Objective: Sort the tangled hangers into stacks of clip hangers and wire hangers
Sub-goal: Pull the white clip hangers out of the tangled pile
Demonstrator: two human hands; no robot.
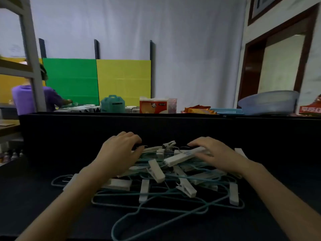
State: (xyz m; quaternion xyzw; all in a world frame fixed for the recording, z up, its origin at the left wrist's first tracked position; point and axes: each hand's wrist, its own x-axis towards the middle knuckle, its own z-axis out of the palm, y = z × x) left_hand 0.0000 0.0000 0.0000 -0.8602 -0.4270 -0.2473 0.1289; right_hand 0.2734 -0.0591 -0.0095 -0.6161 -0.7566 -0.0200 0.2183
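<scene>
**Start at the top of the tangle, not the bottom**

The whole heap (166, 174) sits in one knot in the middle of the dark surface (43, 206), and no separate stacks have been laid out yet, so this reads as the very start of the sort. White clip hangers (184, 156) lie criss-crossed on top, with teal wire hangers (156, 204) threaded under and through them and looping out toward the near edge.

Both hands rest on the far side of the pile. The left hand (119, 152) lies palm down with fingers curled onto the mess; whether it actually pinches anything I cannot tell. The right hand (213, 153) lies spread over one white clip bar, fingers draped across it rather than clenched.

The best first move is probably to lift that topmost clip hanger straight up while the other hand pins the wires beneath. Pulling sideways would likely snag its clips on the teal loops and drag the whole heap. Bare surface to the left and right looks suitable for the two stacks.
</scene>
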